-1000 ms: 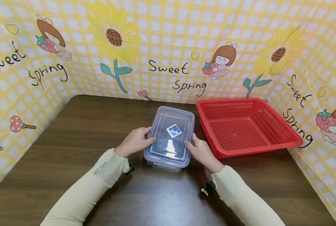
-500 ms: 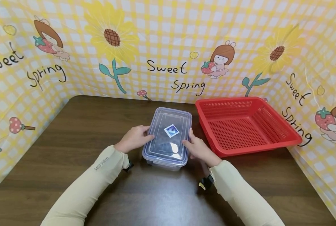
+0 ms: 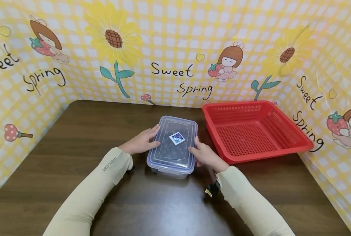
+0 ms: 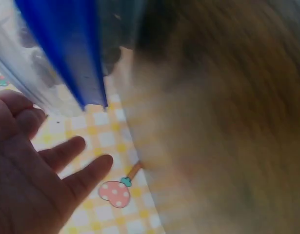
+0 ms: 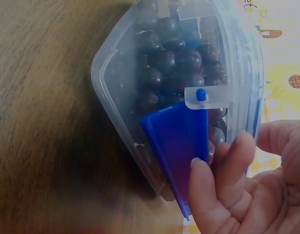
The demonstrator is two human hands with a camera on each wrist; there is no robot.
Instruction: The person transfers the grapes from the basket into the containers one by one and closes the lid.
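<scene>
The left hand lies open, fingers straight against the left side of the clear lidded container. The right hand curls its fingers on the blue side latch. The container sits mid-table, long axis pointing away from the person, dark round berries inside, beside the red basket.

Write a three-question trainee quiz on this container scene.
1. True or false: the red basket holds dark round fruit.
2. Which hand's fingers touch a blue latch: A left hand, B right hand?
3. Fill in: the clear lidded container stands on the ____ table.

Key: 1 false, the fruit is in the container; 2 B, in the right wrist view; 3 dark wooden.
</scene>
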